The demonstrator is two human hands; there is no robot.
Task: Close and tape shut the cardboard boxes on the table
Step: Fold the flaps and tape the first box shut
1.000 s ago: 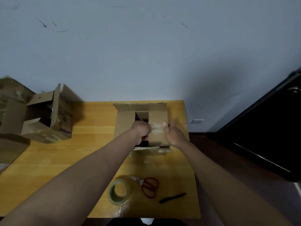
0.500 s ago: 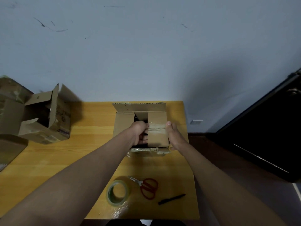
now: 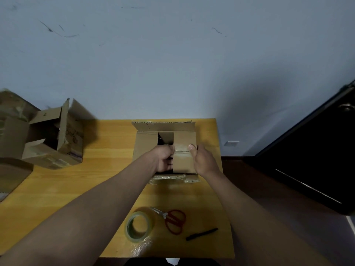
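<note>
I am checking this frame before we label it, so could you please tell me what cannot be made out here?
All in the head view:
- Inside of the centre box: dark, and blocked by the left hand and the flaps.
- Left hand's fingers: tucked behind the right flap.
- Boxes at the left: blurred, cut off by the frame edge.
- Black pen: too small for detail.

Box [image 3: 146,148] sits at the table's [image 3: 57,189] far edge, against the wall [image 3: 172,64] — both hands on its top. Left hand [image 3: 164,160] fingers curl at the inner edge of the right flap [image 3: 183,160]; right hand [image 3: 201,160] lies just right of them, thumb on that flap. Far flap [image 3: 163,126] stands behind the fingers. Near side of the fingers: tape roll [image 3: 138,226], scissors [image 3: 172,219] right of it, pen [image 3: 201,234] further right. Second box [image 3: 55,139] well left — open.
</note>
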